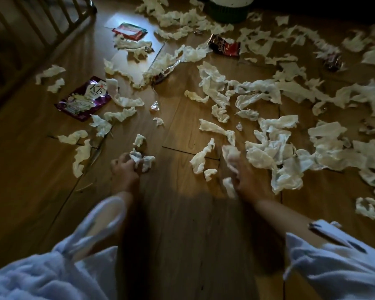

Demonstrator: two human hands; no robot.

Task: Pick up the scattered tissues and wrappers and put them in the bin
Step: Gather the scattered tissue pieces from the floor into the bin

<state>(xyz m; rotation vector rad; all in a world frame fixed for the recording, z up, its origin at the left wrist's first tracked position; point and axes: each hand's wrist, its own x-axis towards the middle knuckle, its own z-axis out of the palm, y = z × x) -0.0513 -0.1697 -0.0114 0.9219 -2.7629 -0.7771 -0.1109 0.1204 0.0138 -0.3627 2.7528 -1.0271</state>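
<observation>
Several torn white tissues (266, 148) lie scattered over a wooden floor (178, 118). My left hand (126, 169) grips a small crumpled tissue wad (142, 160) at centre left. My right hand (245, 180) holds a bunch of tissue (231, 156); the hand is blurred. A purple wrapper (85, 100) lies at the left, a red-edged packet (130, 31) further back, and a dark red wrapper (224, 47) near the top centre. The bin (227, 11), green with a white top, stands at the far top edge, partly cut off.
A wooden railing (37, 24) runs along the upper left. Another dark wrapper (333, 61) lies at the far right among tissues. A small clear wrapper scrap (155, 106) sits mid-floor. My light blue sleeves (52, 267) fill the bottom corners.
</observation>
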